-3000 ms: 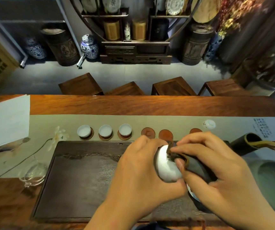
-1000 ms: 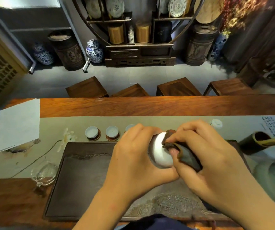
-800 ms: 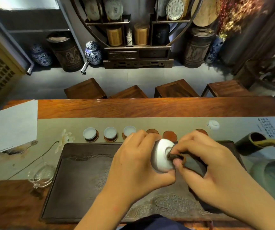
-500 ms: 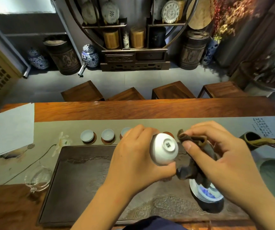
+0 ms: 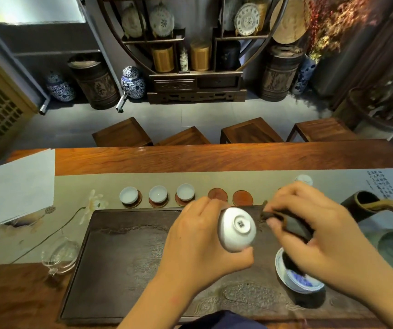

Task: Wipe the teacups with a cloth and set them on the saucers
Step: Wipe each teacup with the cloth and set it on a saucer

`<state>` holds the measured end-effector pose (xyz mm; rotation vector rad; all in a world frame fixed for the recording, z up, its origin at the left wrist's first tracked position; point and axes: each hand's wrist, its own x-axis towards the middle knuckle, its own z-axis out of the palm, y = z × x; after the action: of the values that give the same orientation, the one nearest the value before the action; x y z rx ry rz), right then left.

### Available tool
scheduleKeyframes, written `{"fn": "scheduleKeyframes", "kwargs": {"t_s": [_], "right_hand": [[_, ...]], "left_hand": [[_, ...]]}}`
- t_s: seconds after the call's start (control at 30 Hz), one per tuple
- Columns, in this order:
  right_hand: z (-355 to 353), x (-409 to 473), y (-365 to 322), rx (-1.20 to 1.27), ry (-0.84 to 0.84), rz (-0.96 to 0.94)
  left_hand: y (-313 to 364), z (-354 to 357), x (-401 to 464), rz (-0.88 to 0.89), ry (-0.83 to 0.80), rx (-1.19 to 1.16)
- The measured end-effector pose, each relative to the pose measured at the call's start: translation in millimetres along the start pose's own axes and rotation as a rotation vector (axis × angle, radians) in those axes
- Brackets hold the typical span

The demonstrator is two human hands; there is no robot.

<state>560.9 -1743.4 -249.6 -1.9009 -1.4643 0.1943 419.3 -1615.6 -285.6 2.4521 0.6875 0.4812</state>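
1. While the left hand [image 5: 198,243] grips a white teacup [image 5: 236,229] on its side, fingers curled over the top and thumb under it, the cup's foot faces the camera, with a small square mark on its base.
2. The right hand [image 5: 319,231] pinches a dark cloth [image 5: 292,224] between thumb and curled fingers; the cloth sits just right of the cup, with a narrow gap between them.
3. Both hands hover above a dark tray [image 5: 124,262] on the wooden table [image 5: 214,157].
4. Below the right hand, a blue-and-white bowl [image 5: 297,279] stands on the tray, partly hidden by the hand and cloth.
5. Beyond the tray, on a grey-green runner [image 5: 95,181], three cups [image 5: 157,194] stand upright, each on its own saucer, in a row at the left.
6. Just right of them lie two bare saucers [image 5: 242,197]; whether a third lies behind the right hand cannot be told.
7. A small white lid-like piece [image 5: 304,179] rests on the runner past the right hand.
8. A glass pitcher [image 5: 60,255] stands left of the tray, and a white sheet [image 5: 23,184] lies at the table's far left.
9. A dark tool holder [image 5: 366,205] lies on its side at the right.
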Motion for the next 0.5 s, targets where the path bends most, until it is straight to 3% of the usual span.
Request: {"fn": "scheduleKeyframes", "kwargs": {"t_s": [0.1,0.3,0.5], "right_hand": [[-3.5,0.6,-4.1,0.071,0.1,0.022],[18.8,2.6,-11.1,-0.037,0.05,-0.069],[22.5,0.1,-5.1,-0.058,0.045,0.026]], "left_hand": [[-2.2,-1.5,4.2,-0.008,0.022,0.003],[8.9,-7.7,11.2,0.051,0.053,-0.043],[4.9,-7.2,10.0,0.066,0.078,0.02]]}}
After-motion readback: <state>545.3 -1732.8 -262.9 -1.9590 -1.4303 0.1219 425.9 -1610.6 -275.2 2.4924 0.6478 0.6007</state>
